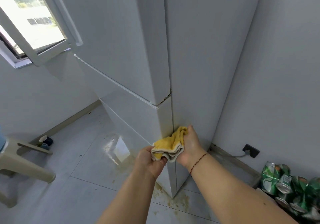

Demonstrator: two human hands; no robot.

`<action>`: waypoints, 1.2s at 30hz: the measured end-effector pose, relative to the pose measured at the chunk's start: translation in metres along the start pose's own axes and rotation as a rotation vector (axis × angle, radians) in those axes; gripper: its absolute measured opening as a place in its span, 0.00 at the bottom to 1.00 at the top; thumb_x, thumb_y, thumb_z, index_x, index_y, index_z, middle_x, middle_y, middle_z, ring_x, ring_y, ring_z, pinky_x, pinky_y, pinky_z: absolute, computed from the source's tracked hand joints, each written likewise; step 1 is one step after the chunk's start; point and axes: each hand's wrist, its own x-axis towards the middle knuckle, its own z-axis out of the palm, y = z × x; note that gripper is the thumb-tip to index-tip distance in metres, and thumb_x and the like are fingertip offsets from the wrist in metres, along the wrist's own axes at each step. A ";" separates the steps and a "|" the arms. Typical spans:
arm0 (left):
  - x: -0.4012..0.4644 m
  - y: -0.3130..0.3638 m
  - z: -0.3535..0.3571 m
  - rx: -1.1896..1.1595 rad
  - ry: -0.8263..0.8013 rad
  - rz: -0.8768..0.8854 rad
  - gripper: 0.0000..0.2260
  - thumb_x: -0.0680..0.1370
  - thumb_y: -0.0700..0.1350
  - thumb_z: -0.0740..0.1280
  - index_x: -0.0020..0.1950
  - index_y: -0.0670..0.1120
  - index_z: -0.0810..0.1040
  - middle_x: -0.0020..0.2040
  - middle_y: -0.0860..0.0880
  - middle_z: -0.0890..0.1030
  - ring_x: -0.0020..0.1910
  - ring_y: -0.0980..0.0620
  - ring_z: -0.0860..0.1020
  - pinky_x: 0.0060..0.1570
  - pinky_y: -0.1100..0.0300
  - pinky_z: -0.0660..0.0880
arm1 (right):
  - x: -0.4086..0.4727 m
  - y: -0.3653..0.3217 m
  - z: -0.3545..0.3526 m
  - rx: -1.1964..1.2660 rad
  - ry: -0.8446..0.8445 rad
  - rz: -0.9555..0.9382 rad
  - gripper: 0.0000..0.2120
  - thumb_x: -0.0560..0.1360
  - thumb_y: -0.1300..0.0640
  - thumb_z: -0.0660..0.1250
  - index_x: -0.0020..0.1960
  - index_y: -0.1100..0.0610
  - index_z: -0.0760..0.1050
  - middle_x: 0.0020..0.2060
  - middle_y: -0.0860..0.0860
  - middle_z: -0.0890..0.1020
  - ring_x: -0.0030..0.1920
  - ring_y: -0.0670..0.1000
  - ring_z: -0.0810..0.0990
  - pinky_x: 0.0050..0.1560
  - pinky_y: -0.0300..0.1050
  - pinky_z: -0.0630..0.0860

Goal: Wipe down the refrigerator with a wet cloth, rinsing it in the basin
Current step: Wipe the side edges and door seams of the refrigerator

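Both hands hold the cloth point(170, 145) at about 6 o'clock in view, right against the fridge point(199, 67) corner low down: left hand point(150, 161) fingers curled round the bunched lower end, right hand point(189, 145) palm and thumb pressing the upper part onto the side panel beside the door seam. Risk, as I judge it: the cloth is folded thick, so it may skip the narrow seam and just smear the yellowish stain along the edge; drips would add to the brownish splatter on the floor point(83, 180) at 6 o'clock, slippery on glossy tile. Cloth looks like soft yellow terry with a pale hem, limp and probably damp. Fridge is smooth, white, boxy, with hard edges and a thin gap between doors. Crushed green cans point(284, 185) at 4 o'clock, plastic stool point(22, 164) at 8 o'clock. No basin in view.
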 end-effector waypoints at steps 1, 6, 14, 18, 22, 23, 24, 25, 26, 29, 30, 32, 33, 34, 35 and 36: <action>0.009 -0.003 -0.005 0.008 0.023 -0.008 0.12 0.78 0.32 0.51 0.48 0.30 0.72 0.46 0.35 0.76 0.42 0.37 0.75 0.21 0.51 0.78 | 0.007 0.006 -0.003 0.012 0.028 0.016 0.38 0.73 0.29 0.52 0.71 0.54 0.69 0.66 0.61 0.74 0.66 0.63 0.73 0.71 0.64 0.61; 0.034 -0.003 -0.020 0.097 0.091 -0.031 0.10 0.77 0.33 0.51 0.45 0.32 0.71 0.44 0.37 0.75 0.40 0.39 0.74 0.28 0.54 0.79 | 0.015 0.016 -0.003 0.020 0.096 0.059 0.37 0.76 0.29 0.47 0.69 0.56 0.71 0.66 0.61 0.75 0.65 0.64 0.73 0.68 0.69 0.63; 0.036 0.038 -0.006 0.270 0.217 0.129 0.08 0.70 0.29 0.52 0.36 0.41 0.63 0.35 0.44 0.64 0.30 0.45 0.68 0.23 0.60 0.75 | 0.009 0.012 -0.004 0.147 0.081 0.177 0.41 0.76 0.30 0.48 0.67 0.64 0.69 0.62 0.67 0.75 0.62 0.68 0.74 0.65 0.67 0.67; 0.019 0.056 0.012 0.220 0.129 0.220 0.08 0.65 0.28 0.52 0.38 0.40 0.63 0.37 0.44 0.65 0.31 0.46 0.69 0.25 0.61 0.75 | -0.016 0.000 0.015 0.200 -0.036 0.185 0.41 0.77 0.32 0.49 0.69 0.68 0.64 0.60 0.72 0.74 0.60 0.70 0.75 0.66 0.67 0.67; -0.024 0.055 0.031 0.140 -0.030 0.338 0.11 0.72 0.29 0.52 0.49 0.37 0.69 0.42 0.42 0.70 0.37 0.45 0.74 0.36 0.53 0.78 | -0.053 -0.027 0.032 0.185 -0.123 0.122 0.40 0.77 0.32 0.50 0.68 0.68 0.66 0.59 0.72 0.75 0.58 0.69 0.77 0.58 0.66 0.73; -0.035 0.055 0.034 0.115 -0.073 0.355 0.12 0.73 0.29 0.53 0.52 0.37 0.70 0.44 0.41 0.71 0.40 0.44 0.75 0.40 0.52 0.78 | -0.063 -0.035 0.034 0.174 -0.145 0.090 0.40 0.77 0.32 0.50 0.68 0.67 0.67 0.59 0.71 0.75 0.57 0.69 0.77 0.56 0.65 0.75; -0.046 0.053 0.035 0.096 -0.125 0.359 0.12 0.74 0.30 0.54 0.54 0.36 0.71 0.47 0.40 0.72 0.44 0.43 0.76 0.45 0.50 0.79 | -0.072 -0.042 0.034 0.158 -0.169 0.060 0.40 0.77 0.32 0.50 0.68 0.66 0.67 0.59 0.71 0.76 0.58 0.68 0.77 0.55 0.63 0.76; -0.054 0.051 0.035 0.082 -0.176 0.361 0.12 0.75 0.31 0.54 0.55 0.36 0.71 0.49 0.39 0.72 0.47 0.42 0.75 0.50 0.50 0.79 | -0.080 -0.048 0.032 0.139 -0.196 0.037 0.40 0.76 0.31 0.49 0.68 0.65 0.68 0.59 0.70 0.77 0.58 0.67 0.78 0.56 0.61 0.76; -0.063 0.048 0.034 0.077 -0.224 0.364 0.13 0.75 0.31 0.54 0.56 0.35 0.72 0.50 0.39 0.73 0.49 0.42 0.75 0.52 0.50 0.78 | -0.086 -0.052 0.029 0.121 -0.227 0.019 0.40 0.76 0.31 0.49 0.68 0.65 0.69 0.59 0.69 0.77 0.59 0.66 0.78 0.57 0.60 0.77; -0.079 0.031 0.026 0.121 -0.367 0.384 0.13 0.68 0.32 0.57 0.51 0.36 0.74 0.45 0.41 0.74 0.41 0.46 0.74 0.49 0.55 0.74 | -0.101 -0.057 0.015 0.076 -0.262 -0.038 0.40 0.76 0.30 0.48 0.67 0.63 0.71 0.59 0.67 0.78 0.57 0.65 0.80 0.51 0.62 0.78; -0.079 0.024 0.021 0.148 -0.384 0.380 0.11 0.66 0.33 0.57 0.45 0.38 0.74 0.41 0.43 0.73 0.36 0.48 0.71 0.43 0.56 0.72 | -0.103 -0.056 0.008 0.076 -0.259 -0.054 0.40 0.76 0.31 0.48 0.67 0.63 0.71 0.59 0.67 0.78 0.55 0.65 0.81 0.47 0.63 0.79; -0.074 0.005 0.011 0.181 -0.355 0.299 0.06 0.66 0.37 0.59 0.39 0.39 0.73 0.35 0.45 0.70 0.30 0.49 0.69 0.34 0.58 0.69 | -0.104 -0.049 -0.007 0.098 -0.222 -0.077 0.40 0.76 0.31 0.50 0.68 0.64 0.69 0.60 0.69 0.77 0.53 0.66 0.81 0.44 0.62 0.80; -0.070 -0.006 0.007 0.197 -0.329 0.236 0.07 0.66 0.40 0.59 0.39 0.38 0.74 0.34 0.45 0.71 0.29 0.48 0.70 0.32 0.60 0.70 | -0.103 -0.044 -0.016 0.113 -0.190 -0.080 0.40 0.76 0.31 0.51 0.69 0.64 0.68 0.60 0.69 0.76 0.54 0.66 0.81 0.47 0.61 0.80; -0.067 -0.015 0.002 0.216 -0.302 0.171 0.09 0.67 0.42 0.60 0.42 0.38 0.74 0.34 0.44 0.71 0.29 0.47 0.71 0.30 0.61 0.71 | -0.099 -0.038 -0.025 0.126 -0.156 -0.078 0.40 0.76 0.32 0.52 0.69 0.65 0.68 0.61 0.70 0.76 0.56 0.66 0.80 0.49 0.60 0.79; -0.063 -0.024 -0.003 0.236 -0.291 0.116 0.10 0.69 0.44 0.61 0.43 0.38 0.74 0.34 0.43 0.72 0.28 0.47 0.72 0.28 0.62 0.71 | -0.096 -0.032 -0.033 0.137 -0.119 -0.072 0.40 0.76 0.32 0.53 0.69 0.66 0.68 0.60 0.70 0.76 0.57 0.66 0.79 0.51 0.60 0.77; -0.059 -0.032 -0.008 0.246 -0.288 0.072 0.11 0.71 0.45 0.61 0.43 0.37 0.75 0.33 0.43 0.74 0.27 0.46 0.73 0.26 0.63 0.71 | -0.093 -0.026 -0.042 0.142 -0.082 -0.066 0.39 0.76 0.33 0.53 0.68 0.66 0.69 0.59 0.70 0.77 0.57 0.66 0.78 0.51 0.60 0.75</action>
